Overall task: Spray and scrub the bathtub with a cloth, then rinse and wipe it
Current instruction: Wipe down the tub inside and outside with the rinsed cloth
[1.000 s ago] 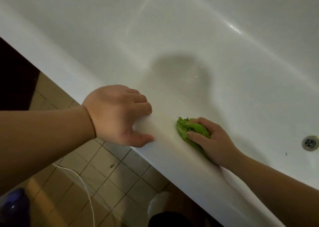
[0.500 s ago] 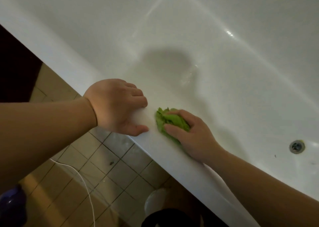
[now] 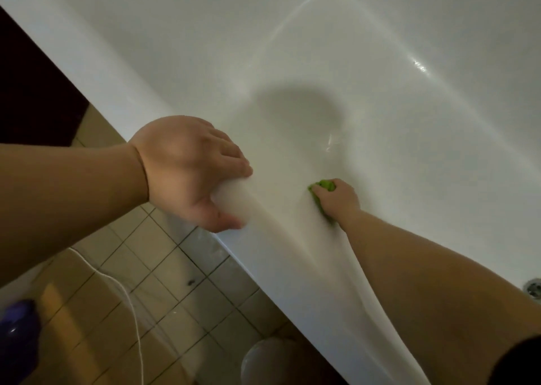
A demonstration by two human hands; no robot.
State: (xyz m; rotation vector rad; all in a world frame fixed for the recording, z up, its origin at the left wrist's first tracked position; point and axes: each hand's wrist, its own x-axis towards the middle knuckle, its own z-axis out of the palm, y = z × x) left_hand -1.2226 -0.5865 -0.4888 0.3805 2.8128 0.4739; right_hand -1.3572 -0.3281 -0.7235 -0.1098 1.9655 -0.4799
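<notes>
A white bathtub (image 3: 380,62) fills the upper right of the view. Its near rim (image 3: 281,261) runs diagonally from upper left to lower right. My left hand (image 3: 193,171) grips that rim, fingers curled over the inner edge and thumb on the outer side. My right hand (image 3: 333,198) reaches over the rim and holds a bunched green cloth (image 3: 323,187) against the tub's inner wall just below the rim. Most of the cloth is hidden under my fingers.
The metal drain (image 3: 534,292) shows at the right edge. Beige floor tiles (image 3: 164,282) lie outside the tub, crossed by a thin white cord (image 3: 128,296). A purple object (image 3: 17,335) sits at lower left and a round white object (image 3: 269,358) at the bottom.
My right hand slid the cloth off the rim top and down onto the inner wall, farther from me. My left hand kept its hold on the rim.
</notes>
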